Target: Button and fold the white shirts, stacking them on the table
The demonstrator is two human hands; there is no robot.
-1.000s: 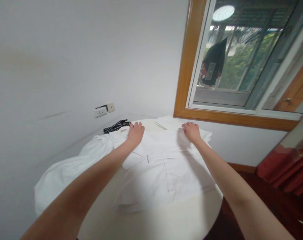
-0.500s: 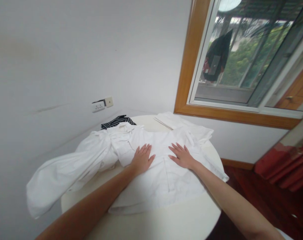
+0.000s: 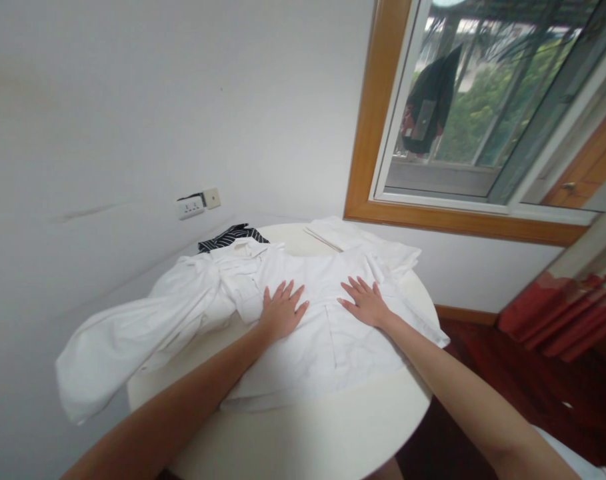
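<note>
A white garment (image 3: 317,353) lies spread over a round white table (image 3: 303,447). Fingers spread, my left hand (image 3: 281,312) rests flat on its left part. On the right part my right hand (image 3: 365,303) also lies palm down with its fingers apart. Neither hand grips the cloth. To the left, a second white garment (image 3: 137,327) is bunched up, with a long puffy sleeve draped past the table's edge. My left hand is close to its near side.
Behind lie a black striped cloth (image 3: 233,237) and a folded white cloth (image 3: 353,235). A wall with a socket (image 3: 190,207) borders the back left. A wood-framed window (image 3: 463,220) and a red curtain (image 3: 537,317) are at the right.
The camera view has shifted slightly. My left hand's fingers are a little more spread and point further forward; both hands stay on the white garment.
</note>
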